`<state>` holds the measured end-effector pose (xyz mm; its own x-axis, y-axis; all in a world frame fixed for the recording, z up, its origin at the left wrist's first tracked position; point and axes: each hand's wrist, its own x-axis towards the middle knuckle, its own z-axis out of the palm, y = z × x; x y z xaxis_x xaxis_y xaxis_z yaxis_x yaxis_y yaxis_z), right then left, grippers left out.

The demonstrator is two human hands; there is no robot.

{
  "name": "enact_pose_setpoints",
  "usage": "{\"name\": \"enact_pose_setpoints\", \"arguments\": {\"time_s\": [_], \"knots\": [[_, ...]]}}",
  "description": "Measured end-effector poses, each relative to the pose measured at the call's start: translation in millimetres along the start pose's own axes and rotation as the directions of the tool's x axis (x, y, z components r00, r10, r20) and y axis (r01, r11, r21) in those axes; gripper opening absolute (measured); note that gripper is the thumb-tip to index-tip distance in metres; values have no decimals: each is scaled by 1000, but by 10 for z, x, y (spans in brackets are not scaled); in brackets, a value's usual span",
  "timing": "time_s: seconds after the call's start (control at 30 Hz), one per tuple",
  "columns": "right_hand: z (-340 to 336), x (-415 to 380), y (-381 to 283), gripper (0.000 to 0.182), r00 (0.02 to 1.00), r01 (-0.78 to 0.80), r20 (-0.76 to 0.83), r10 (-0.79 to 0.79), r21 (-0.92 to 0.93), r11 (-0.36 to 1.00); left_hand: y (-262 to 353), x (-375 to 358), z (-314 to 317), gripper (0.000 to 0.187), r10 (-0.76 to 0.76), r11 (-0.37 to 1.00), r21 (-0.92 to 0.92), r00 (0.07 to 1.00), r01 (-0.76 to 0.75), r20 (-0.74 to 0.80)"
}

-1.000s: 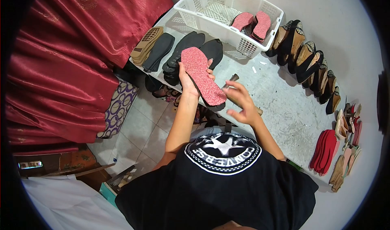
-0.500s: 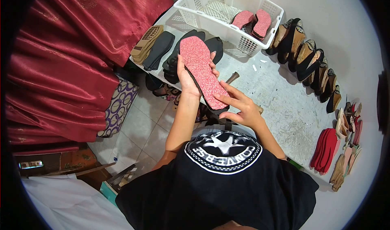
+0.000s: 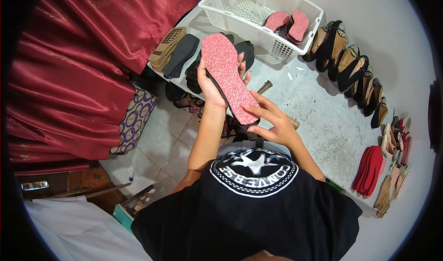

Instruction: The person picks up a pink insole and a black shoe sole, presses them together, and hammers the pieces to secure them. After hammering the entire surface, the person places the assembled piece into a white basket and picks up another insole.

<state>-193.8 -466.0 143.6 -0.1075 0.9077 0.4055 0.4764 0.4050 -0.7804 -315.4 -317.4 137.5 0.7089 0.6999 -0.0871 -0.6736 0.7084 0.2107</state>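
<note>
In the head view, my left hand [image 3: 212,88] is wrapped round the middle of a shoe sole [image 3: 226,74] with a pink patterned top and a dark underside. The sole is held above the table, its toe end pointing away from me. At the heel end, my right hand [image 3: 272,120] has its fingertips on the pink face and its thumb by the lower edge. Behind the sole lie black shoe pieces [image 3: 244,52], partly covered by it. A tool with a flared metal end [image 3: 265,86] lies under my right hand, its middle hidden.
A white plastic crate [image 3: 221,16] with pink-topped soles [image 3: 297,25] stands at the back of the table [image 3: 318,122]. Black wedge shoes [image 3: 353,69] line the wall side. Red soles [image 3: 368,171] lie at right, brown soles [image 3: 167,48] and dark grey soles [image 3: 181,55] at left.
The toe end of the sole has shifted slightly up and left, with my left hand moving along. My right hand stays at the heel end.
</note>
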Motion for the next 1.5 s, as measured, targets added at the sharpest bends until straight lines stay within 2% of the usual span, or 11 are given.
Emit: {"name": "enact_pose_setpoints", "arguments": {"time_s": [0.07, 0.37, 0.57, 0.77, 0.87, 0.97, 1.07, 1.27, 1.37, 1.47, 1.5], "knots": [[16, -1, -47, 49, 999, -44, -6, 44, 25, 999, 27, 7, -50, 75, -1, 1000, 11, 1000, 1, 16], [68, -37, 58, 53, 999, -32, 23, 31, 13, 999, 46, 0, -67, 79, -8, 999, -42, 1000, 9, 28], [145, -16, -79, 57, 986, -140, -84, 144, 55, 989, 12, 23, -72, 79, 13, 999, -32, 999, -12, 44], [141, -18, -114, 57, 995, -65, -83, 49, -207, 976, 1, 43, -52, 77, 17, 1000, -3, 997, -17, 73], [206, -51, -31, 56, 996, -45, -83, 22, -286, 957, 11, 62, 0, 68, 3, 999, -52, 999, -1, 34], [221, -53, -32, 54, 994, -38, -105, 8, -291, 956, 11, 69, -1, 68, 9, 998, -65, 1000, -7, 26], [230, -48, -48, 54, 992, -32, -122, -5, -293, 956, 4, 66, 11, 77, 16, 999, -29, 999, -14, 44], [254, -75, -49, 52, 989, -26, -145, -21, -314, 949, 19, 82, 38, 68, -26, 994, -104, 1000, 25, -8], [258, -79, -55, 53, 990, -47, -142, 7, -279, 959, 19, 93, 24, 68, -27, 996, -85, 999, 30, 30], [280, -105, 32, 52, 989, -36, -143, 39, 23, 999, 16, 120, -1, 70, -17, 995, -95, 997, 24, 78], [324, -119, 97, 53, 974, -92, -175, 143, 275, 957, 19, 134, -5, 70, -15, 995, -92, 995, 25, 100]]}}
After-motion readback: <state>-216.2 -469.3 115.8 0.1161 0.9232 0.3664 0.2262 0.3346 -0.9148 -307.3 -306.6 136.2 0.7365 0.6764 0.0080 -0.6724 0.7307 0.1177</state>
